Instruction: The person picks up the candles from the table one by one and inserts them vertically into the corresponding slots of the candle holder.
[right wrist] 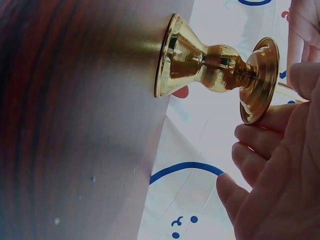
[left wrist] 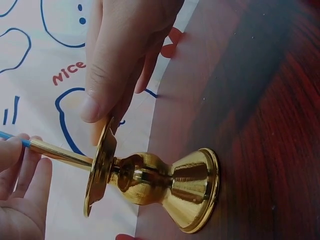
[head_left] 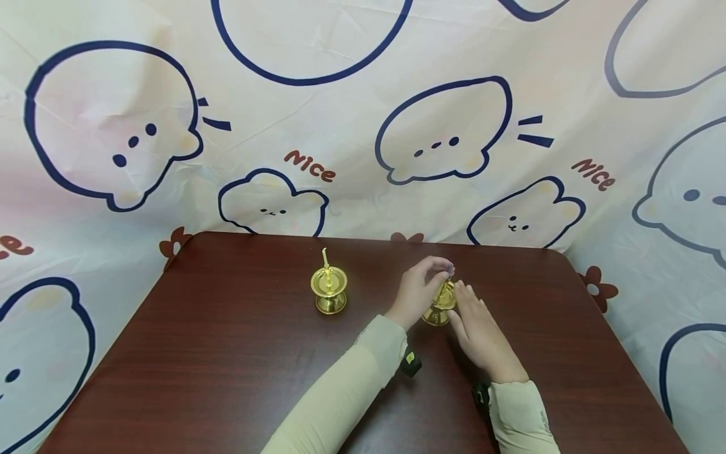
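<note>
A shiny gold candle holder (head_left: 436, 314) stands upright on the table, with a round dish (left wrist: 97, 175) and a gold stem (left wrist: 65, 154) rising from it. At the stem's top, my left hand (head_left: 422, 290) pinches a thin blue stick (left wrist: 7, 135) between thumb and fingertips; its lower end meets the stem. My right hand (head_left: 482, 328) is on the right side of the dish, fingers mostly straight, with its fingers (right wrist: 272, 117) right at the dish's rim.
A second gold candle holder (head_left: 331, 304), bearing a thin pale yellow candle (head_left: 325, 257), stands to the left on the dark brown table (head_left: 227, 353). Behind the table hangs a pale cloth (head_left: 351, 120) printed with cartoon outlines.
</note>
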`<state>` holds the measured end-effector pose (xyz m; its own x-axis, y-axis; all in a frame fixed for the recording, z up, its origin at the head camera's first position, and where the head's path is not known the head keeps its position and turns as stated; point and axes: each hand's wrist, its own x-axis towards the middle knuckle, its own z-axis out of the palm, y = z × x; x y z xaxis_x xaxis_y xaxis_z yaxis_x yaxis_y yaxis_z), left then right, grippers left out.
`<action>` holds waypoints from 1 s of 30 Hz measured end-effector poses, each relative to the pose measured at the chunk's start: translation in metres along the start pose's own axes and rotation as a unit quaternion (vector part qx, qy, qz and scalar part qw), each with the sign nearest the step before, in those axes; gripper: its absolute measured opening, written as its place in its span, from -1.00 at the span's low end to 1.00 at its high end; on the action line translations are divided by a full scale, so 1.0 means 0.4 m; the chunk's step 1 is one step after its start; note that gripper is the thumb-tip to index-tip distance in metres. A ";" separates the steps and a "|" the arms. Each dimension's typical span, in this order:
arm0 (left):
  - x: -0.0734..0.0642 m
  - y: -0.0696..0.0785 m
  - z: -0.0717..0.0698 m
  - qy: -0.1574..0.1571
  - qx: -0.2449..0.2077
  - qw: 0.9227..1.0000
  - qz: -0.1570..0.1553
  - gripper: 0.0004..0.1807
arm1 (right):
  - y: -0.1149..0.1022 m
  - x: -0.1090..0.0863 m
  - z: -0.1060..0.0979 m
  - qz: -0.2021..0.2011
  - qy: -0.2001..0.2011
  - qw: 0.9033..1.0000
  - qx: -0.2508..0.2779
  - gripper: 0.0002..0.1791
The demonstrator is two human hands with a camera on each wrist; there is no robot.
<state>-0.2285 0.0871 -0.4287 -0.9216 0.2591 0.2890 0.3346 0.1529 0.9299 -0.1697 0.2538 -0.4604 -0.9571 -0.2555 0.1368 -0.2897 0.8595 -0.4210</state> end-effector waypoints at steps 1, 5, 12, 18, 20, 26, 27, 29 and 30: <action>-0.001 -0.001 0.000 0.000 -0.001 1.000 -0.002 -0.78 | -0.001 0.000 0.000 0.000 0.000 1.000 0.000 -0.31; -0.005 -0.004 -0.002 0.001 -0.005 1.000 -0.005 -0.76 | -0.001 0.000 0.001 -0.002 0.003 1.000 0.003 -0.32; -0.012 -0.011 -0.005 0.011 0.001 1.000 -0.004 -0.77 | 0.001 -0.001 0.003 -0.004 0.003 1.000 0.003 -0.31; -0.025 -0.022 -0.015 0.014 0.000 1.000 -0.009 -0.78 | 0.000 0.000 0.003 -0.011 0.012 1.000 0.000 -0.32; -0.029 -0.026 -0.019 0.016 0.001 1.000 -0.010 -0.79 | -0.001 0.000 0.003 -0.014 0.016 1.000 -0.002 -0.33; -0.040 -0.040 -0.035 0.028 0.001 0.999 -0.028 -0.78 | -0.001 0.000 0.003 -0.008 0.012 1.000 -0.007 -0.32; -0.042 -0.042 -0.038 0.030 -0.001 0.999 -0.030 -0.78 | -0.001 0.000 0.003 -0.007 0.011 1.000 -0.007 -0.33; -0.046 -0.047 -0.045 0.031 -0.006 0.999 -0.033 -0.78 | -0.001 0.000 0.002 -0.005 0.009 1.000 -0.007 -0.32; -0.047 -0.049 -0.048 0.033 -0.006 0.999 -0.034 -0.78 | -0.002 0.000 0.002 -0.004 0.007 1.000 -0.006 -0.32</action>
<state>-0.2213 0.0609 -0.4481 -0.9531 0.1853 0.2395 0.2693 0.1568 0.9502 -0.1696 0.2528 -0.4607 -0.9548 -0.2557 0.1518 -0.2962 0.8627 -0.4099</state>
